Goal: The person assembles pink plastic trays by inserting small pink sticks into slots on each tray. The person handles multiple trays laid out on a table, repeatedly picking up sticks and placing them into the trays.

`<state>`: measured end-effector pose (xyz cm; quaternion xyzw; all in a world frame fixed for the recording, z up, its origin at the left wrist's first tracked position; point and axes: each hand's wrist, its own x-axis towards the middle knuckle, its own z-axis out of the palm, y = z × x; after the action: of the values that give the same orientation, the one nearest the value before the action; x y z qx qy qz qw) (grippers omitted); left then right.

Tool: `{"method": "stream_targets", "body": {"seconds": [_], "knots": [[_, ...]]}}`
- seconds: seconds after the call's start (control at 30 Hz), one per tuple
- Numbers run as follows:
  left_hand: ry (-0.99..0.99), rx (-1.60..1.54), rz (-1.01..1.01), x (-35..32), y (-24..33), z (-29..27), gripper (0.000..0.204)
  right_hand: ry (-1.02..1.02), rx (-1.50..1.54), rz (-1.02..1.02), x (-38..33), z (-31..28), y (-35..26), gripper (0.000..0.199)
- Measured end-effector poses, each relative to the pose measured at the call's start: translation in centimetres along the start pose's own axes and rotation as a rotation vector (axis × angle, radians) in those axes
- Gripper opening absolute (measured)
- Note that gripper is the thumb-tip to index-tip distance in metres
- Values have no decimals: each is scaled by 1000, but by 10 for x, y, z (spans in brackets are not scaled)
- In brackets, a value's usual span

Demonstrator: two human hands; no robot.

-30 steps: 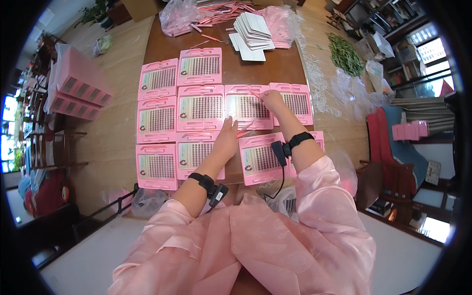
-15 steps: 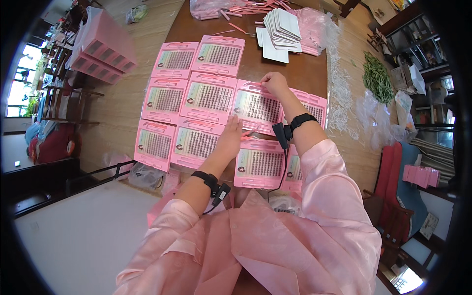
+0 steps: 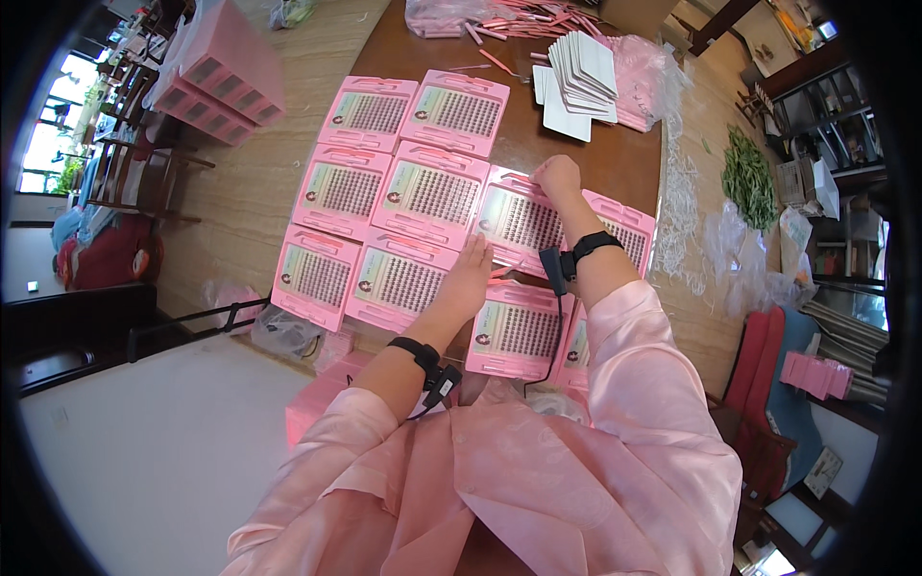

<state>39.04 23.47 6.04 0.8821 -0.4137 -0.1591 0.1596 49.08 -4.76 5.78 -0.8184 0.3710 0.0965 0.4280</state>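
Note:
Several pink trays with rows of dark false-lash clusters lie side by side on the brown table. My left hand (image 3: 468,280) rests with its fingers stretched out together at the left edge of the middle lash tray (image 3: 521,216). At that tray's far edge, my right hand (image 3: 559,179) is curled closed beside the slot that holds a slim pink stick-like tool; what its fingers hold, if anything, is hidden. Pink tweezers (image 3: 501,275) lie just right of my left fingers, between the middle tray and the nearer lash tray (image 3: 514,331). Both wrists wear black bands with cables.
A fanned stack of white cards (image 3: 582,82) sits farther back on the table (image 3: 619,165). Behind it are loose pink tweezers (image 3: 547,19) and pink plastic bags (image 3: 639,82). White shreds (image 3: 677,202) litter the floor at right. Pink drawer boxes (image 3: 226,72) stand at left.
The whole view has shifted slightly. My right hand has slid a little right along the tray's far edge, its fingers more curled. My left hand stays at the tray's side.

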Motion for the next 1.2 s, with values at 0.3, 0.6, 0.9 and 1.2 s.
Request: {"method": "stream_targets", "body": {"seconds": [0.3,0.6,0.9,1.2], "knots": [[-9,-39,-11,-1,-2,-2,57,-129,57,-204,4,-15,26,15],[-58,-56,-18,-1,-1,-11,61,-193,-213,-210,30,-26,30,25],[-40,-56,-17,-1,1,-10,62,-406,-470,-135,48,-28,16,21],[-5,-54,-6,-3,1,-4,62,-448,-266,-174,45,-38,20,29]]}}
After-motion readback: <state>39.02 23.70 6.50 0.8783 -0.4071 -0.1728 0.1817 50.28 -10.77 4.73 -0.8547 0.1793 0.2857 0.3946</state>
